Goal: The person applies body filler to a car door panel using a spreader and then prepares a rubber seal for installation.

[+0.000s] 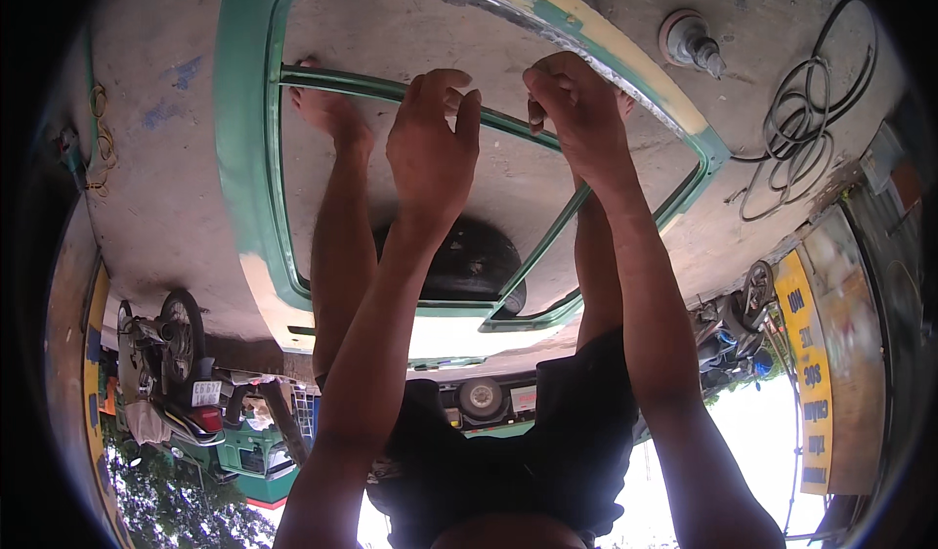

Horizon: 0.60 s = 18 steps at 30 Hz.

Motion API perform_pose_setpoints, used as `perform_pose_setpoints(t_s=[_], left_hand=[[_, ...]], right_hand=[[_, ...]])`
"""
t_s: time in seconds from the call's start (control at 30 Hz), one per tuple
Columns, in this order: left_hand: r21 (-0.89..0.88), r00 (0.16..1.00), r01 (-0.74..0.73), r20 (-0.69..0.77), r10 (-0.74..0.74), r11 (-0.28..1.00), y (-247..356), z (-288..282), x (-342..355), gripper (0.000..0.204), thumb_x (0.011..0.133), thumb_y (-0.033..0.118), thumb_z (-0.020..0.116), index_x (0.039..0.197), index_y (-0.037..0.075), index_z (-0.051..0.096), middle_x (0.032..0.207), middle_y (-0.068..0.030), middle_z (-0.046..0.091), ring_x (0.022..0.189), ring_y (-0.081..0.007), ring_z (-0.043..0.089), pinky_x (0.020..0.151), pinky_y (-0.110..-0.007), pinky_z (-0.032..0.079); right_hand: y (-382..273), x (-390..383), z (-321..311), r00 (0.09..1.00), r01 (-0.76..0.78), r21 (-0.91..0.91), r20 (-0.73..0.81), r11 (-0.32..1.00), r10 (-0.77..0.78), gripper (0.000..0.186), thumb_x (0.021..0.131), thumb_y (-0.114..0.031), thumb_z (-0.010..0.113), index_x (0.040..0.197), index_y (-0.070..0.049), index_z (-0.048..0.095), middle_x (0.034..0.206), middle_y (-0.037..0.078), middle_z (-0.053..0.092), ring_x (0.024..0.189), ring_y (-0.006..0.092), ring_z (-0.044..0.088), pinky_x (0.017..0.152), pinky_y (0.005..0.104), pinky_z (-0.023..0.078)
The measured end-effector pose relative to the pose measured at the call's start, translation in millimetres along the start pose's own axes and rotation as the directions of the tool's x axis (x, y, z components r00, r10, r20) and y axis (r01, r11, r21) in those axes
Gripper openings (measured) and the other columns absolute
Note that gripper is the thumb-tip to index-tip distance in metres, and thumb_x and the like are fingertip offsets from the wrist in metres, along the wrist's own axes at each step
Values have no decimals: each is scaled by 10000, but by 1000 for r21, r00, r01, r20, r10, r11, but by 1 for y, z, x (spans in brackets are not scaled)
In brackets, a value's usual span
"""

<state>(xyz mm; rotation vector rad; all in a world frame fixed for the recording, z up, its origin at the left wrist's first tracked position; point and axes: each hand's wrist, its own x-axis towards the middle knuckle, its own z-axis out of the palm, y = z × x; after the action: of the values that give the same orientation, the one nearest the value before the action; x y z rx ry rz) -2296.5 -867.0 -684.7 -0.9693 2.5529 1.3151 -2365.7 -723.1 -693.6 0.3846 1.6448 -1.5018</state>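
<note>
A vehicle door frame (244, 158), painted green with bare cream patches, lies around my legs. A green bar (366, 83) crosses its window opening. My left hand (433, 148) hovers over this bar, thumb and curled fingers apart, with nothing visible between them. Near the bar's right end and the door's scraped upper edge (547, 23), my right hand (583, 109) has its fingers curled together. Whatever it may be gripping is hidden. A second green bar (547, 241) slants down beneath my right forearm. My bare left foot (327, 107) shows through the opening.
A round-headed tool (689, 43) rests on the concrete floor at the far right, with a coiled black cable (796, 139) beside it. A black rounded object (474, 261) sits between my legs. Motorbikes (171, 354) stand at the left and right; a yellow sign (803, 363) lines the right.
</note>
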Motion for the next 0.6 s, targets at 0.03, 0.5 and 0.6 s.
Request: perform_pose_setpoints(t_s=[0.03, 0.5, 0.6], left_hand=[[-35, 993, 57, 101, -53, 998, -2, -2, -1, 96, 888, 128, 641, 927, 40, 634, 685, -98, 617, 650, -293, 641, 627, -376, 504], [-479, 863, 469, 428, -270, 742, -8, -1, 7, 126, 913, 110, 591, 992, 21, 632, 827, -94, 686, 732, -149, 671, 631, -257, 517], [-447, 864, 457, 429, -264, 769, -9, -2, 9, 147, 910, 105, 586, 1020, 21, 637, 843, -98, 689, 750, -150, 671, 638, -268, 520]], right_hand=[[2, -1, 1, 999, -35, -80, -21, 996, 33, 233, 924, -193, 635, 909, 33, 584, 714, 57, 610, 638, 95, 575, 585, 239, 473], [10, 1, 25, 991, 111, 25, -80, 993, -109, 137, 900, -56, 630, 921, 69, 579, 762, 128, 665, 711, 159, 684, 633, 266, 574], [8, 2, 24, 987, 135, 31, -86, 990, -132, 129, 903, -47, 623, 925, 76, 590, 766, 132, 670, 702, 158, 686, 624, 260, 576]])
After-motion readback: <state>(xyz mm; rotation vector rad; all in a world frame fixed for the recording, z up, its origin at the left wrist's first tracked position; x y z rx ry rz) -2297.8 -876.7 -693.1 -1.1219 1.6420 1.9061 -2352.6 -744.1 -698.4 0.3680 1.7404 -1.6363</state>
